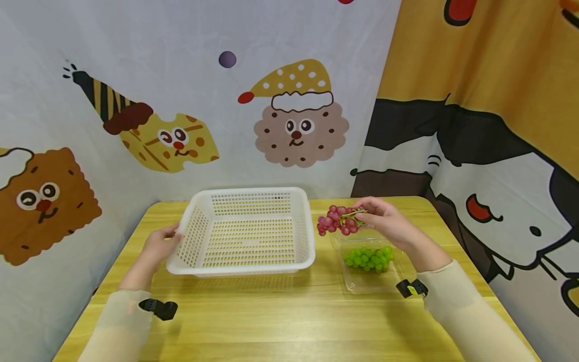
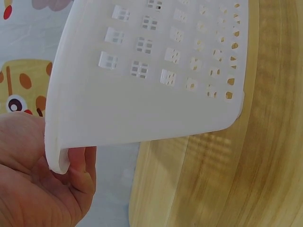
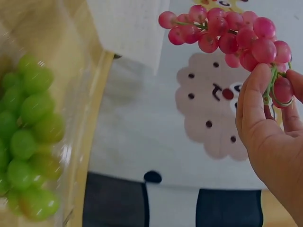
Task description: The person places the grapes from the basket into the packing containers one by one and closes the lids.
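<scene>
Between thumb and fingers, my right hand (image 1: 390, 221) pinches the green stem of a bunch of red grapes (image 1: 336, 219), which hangs in the air right of the basket. In the right wrist view the red grapes (image 3: 236, 35) stretch out past the fingertips. My left hand (image 1: 159, 246) grips the left rim of a white plastic basket (image 1: 308, 229); thumb and fingers lie on either side of that rim in the left wrist view. The basket has perforated walls and floor, with nothing inside. A bunch of green grapes (image 1: 369, 259) lies in a clear plastic box (image 1: 350, 286) below the right hand.
The wooden table (image 1: 289, 322) extends in front of the basket. Behind it hangs a white cloth (image 1: 181, 30) printed with cartoon biscuits, and a patterned curtain (image 1: 506, 151) closes the right side. A black wrist camera (image 1: 158, 308) sits on the left sleeve.
</scene>
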Demonstrator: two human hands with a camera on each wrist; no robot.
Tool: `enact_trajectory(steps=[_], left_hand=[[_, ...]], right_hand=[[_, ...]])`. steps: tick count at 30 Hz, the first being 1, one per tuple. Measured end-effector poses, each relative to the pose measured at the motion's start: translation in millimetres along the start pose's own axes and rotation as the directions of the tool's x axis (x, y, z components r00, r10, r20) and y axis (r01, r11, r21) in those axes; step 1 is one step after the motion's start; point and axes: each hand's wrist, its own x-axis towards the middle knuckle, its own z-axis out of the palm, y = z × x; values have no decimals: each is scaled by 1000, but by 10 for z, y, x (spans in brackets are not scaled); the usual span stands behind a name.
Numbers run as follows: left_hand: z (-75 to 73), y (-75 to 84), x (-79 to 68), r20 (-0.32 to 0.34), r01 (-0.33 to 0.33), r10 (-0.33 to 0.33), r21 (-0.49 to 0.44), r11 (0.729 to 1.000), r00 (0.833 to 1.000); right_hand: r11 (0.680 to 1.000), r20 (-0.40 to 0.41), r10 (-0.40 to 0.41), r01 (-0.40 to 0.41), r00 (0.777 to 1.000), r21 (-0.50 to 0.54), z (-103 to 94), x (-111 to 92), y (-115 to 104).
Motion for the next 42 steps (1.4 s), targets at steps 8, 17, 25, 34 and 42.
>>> enact_trajectory(steps=[8,17,25,34,42], left_hand=[[5,11,-9,10,28,-28,-14,1000,1000],[1,16,-13,-12,14,-14,5,1000,1000],[-5,32,-23,-17,22,-21,28,999,1000],[-5,13,-26,-16,18,-18,14,1000,1000],[4,20,-24,-11,19,-19,7,1000,1000]], right_hand=[[1000,1,12,-12,1000,-22,-160,-263,108],[998,25,11,-10,1000,-66,-293,-497,231],[997,84,3,3,996,-73,-338,-611,311],[994,146,68,-55,987,-89,-301,-609,444],[992,217,106,-87,970,-97,-323,-623,581]])
